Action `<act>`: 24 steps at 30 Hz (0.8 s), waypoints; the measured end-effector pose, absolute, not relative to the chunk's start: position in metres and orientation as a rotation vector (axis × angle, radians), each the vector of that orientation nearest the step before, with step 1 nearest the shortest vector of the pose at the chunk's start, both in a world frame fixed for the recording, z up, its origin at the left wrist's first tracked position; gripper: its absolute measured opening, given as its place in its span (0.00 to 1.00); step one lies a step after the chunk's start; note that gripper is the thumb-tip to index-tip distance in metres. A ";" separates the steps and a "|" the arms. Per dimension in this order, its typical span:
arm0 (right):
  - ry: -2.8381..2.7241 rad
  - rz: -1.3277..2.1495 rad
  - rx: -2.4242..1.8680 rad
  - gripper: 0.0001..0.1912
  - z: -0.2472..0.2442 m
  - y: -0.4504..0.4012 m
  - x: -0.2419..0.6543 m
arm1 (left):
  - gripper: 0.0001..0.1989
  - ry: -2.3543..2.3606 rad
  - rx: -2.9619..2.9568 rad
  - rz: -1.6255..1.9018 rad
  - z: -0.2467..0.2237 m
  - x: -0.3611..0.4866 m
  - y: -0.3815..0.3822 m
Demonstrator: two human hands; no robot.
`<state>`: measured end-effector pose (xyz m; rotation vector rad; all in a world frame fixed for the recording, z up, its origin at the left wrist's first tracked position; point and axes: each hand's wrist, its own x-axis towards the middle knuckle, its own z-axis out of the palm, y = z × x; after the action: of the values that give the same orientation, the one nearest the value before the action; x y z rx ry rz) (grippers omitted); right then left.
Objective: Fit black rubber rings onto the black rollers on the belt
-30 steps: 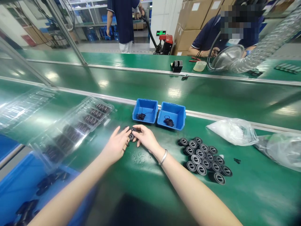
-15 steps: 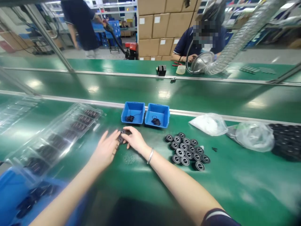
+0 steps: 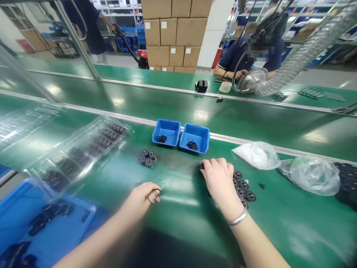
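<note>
My right hand (image 3: pixel 219 182) reaches over a cluster of black round caps (image 3: pixel 243 185) with slotted tops and hides part of it. Its thumb and fingers close on a black round cap (image 3: pixel 202 166) at the cluster's left edge. My left hand (image 3: pixel 143 197) hovers low over the green bench, fingers curled and pinched. A dark edge shows at its fingertips, too small to name. Beyond it, several black caps (image 3: pixel 148 162) stand together in a small group. Two blue bins (image 3: pixel 166 128) hold thin black rings (image 3: pixel 192 144) and stand side by side at the back.
On the left lies a clear plastic tray (image 3: pixel 83 149) of black parts, with a blue crate (image 3: pixel 75 227) in front. Plastic bags (image 3: pixel 258 154) and a dark stack of parts (image 3: pixel 347 182) are at right. A co-worker (image 3: pixel 253 56) sits across the bench.
My hands have separated from the small cap group. The right hand has swung right to the larger cluster; the left has drawn back toward me. The camera view has shifted slightly.
</note>
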<state>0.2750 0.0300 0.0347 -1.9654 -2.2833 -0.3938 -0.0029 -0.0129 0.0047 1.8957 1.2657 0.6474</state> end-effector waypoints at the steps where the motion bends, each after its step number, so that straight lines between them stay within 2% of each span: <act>1: -2.302 -0.362 -1.921 0.03 0.032 0.028 0.269 | 0.11 1.258 1.893 0.653 0.003 -0.003 -0.012; 11: -2.497 0.232 -1.395 0.11 0.021 -0.014 0.199 | 0.10 1.336 1.978 0.860 -0.010 -0.020 0.011; 18: -2.500 0.435 -1.240 0.14 0.021 -0.022 0.197 | 0.09 1.326 2.026 0.917 -0.013 -0.024 0.021; 22: -2.396 0.596 -1.210 0.20 0.024 -0.016 0.202 | 0.09 1.334 1.994 0.922 -0.004 -0.022 0.017; 24: -2.243 0.688 -1.221 0.17 0.028 -0.010 0.206 | 0.09 1.347 1.960 0.911 0.004 -0.018 0.011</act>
<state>0.2055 -0.0099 0.0278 -1.2210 -2.2425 0.6881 -0.0180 0.0108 0.0044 1.9601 1.3466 0.9108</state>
